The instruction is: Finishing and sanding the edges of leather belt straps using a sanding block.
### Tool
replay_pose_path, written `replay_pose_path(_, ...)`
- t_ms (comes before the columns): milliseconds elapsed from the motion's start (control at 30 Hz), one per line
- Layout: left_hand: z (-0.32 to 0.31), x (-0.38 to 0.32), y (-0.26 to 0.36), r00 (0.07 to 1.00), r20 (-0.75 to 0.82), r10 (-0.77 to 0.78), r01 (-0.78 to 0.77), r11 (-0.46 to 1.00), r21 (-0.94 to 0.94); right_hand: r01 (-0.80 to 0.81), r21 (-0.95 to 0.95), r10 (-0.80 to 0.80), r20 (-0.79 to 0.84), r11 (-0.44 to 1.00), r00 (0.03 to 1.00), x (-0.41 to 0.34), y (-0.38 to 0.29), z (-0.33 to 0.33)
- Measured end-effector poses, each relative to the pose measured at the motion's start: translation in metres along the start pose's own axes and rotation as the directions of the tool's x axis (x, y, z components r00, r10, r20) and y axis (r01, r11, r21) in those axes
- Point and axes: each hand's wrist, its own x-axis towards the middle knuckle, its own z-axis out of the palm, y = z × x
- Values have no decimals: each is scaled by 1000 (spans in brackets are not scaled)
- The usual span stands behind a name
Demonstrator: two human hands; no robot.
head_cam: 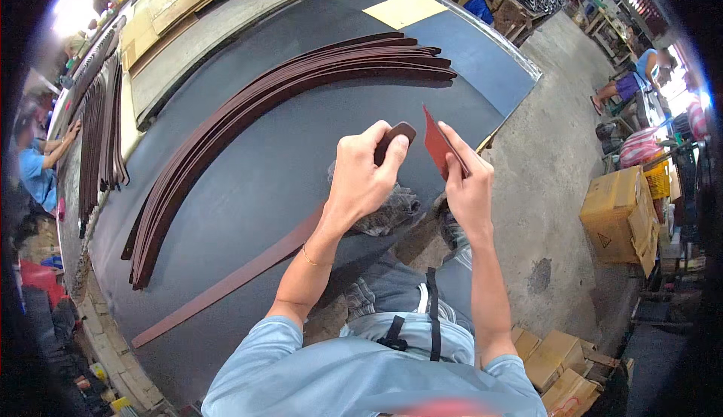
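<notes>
My left hand is closed around the rounded end of a dark brown leather-like strip. From under that forearm a reddish-brown strip runs to the lower left across the dark tabletop; whether it is the same strip is hidden. My right hand pinches a flat reddish piece between thumb and fingers, its pointed tip upward, apart from the left hand. Beyond both hands a curved stack of dark brown strips lies on the table. A crumpled dark plastic bag sits below my hands.
A yellow sheet lies at the table's far end. Flattened cardboard and hanging dark strips are on the left, where a person works. Cardboard boxes stand right; another person is farther back.
</notes>
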Motion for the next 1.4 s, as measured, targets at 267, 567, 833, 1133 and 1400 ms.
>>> replay_pose_path(267,-13,2,-1,970,82,-231,240,829,-506,-139,-12,139,40,990,989,-23,15,-5)
replay_pose_path(567,0,4,-28,995,50,-89,102,834,-541,-45,-25,46,24,999,999,-31,19,-2)
replay_pose_path(833,51,17,-101,921,-39,388,-390,914,-107,-170,131,192,-171,977,966,-29,35,-8)
replay_pose_path(1133,77,-2,-145,972,147,182,-229,877,423,-10,-63,4,-96,998,995,-18,70,-1)
replay_pose_path(1400,75,2,-146,993,27,115,-117,924,364,280,-294,-218,228,914,949,1,104,25)
